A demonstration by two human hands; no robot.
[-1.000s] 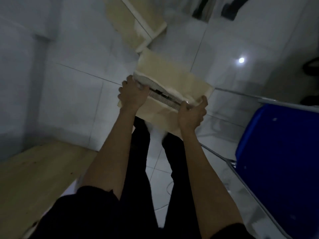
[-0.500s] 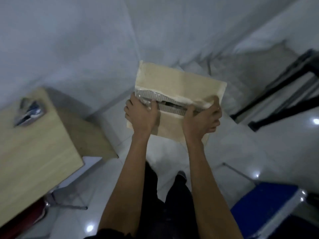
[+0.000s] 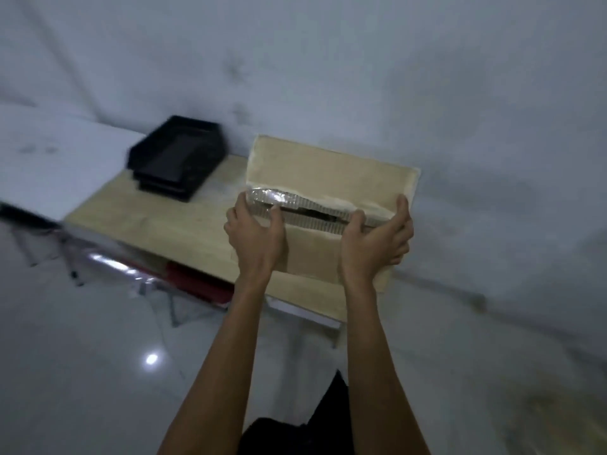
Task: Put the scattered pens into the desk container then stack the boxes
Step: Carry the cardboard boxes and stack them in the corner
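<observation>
I hold a tan cardboard box (image 3: 328,172) in the air with both hands, over the right end of a wooden desk (image 3: 157,224). The box top has a torn, taped seam with a dark gap. My left hand (image 3: 256,234) grips its near left edge and my right hand (image 3: 374,241) grips its near right edge. A black stacked desk tray (image 3: 177,159) sits at the desk's far left, by the wall. No pens are visible.
A white wall (image 3: 427,77) rises right behind the desk. A white surface (image 3: 49,165) adjoins the desk on the left. Red items (image 3: 197,284) lie on a shelf under the desktop. Glossy white floor tiles (image 3: 98,372) spread in front.
The view has swung from the floor and blue chair to the desk by the wall. Both hands keep the same grip and the box is now above the desk's right end.
</observation>
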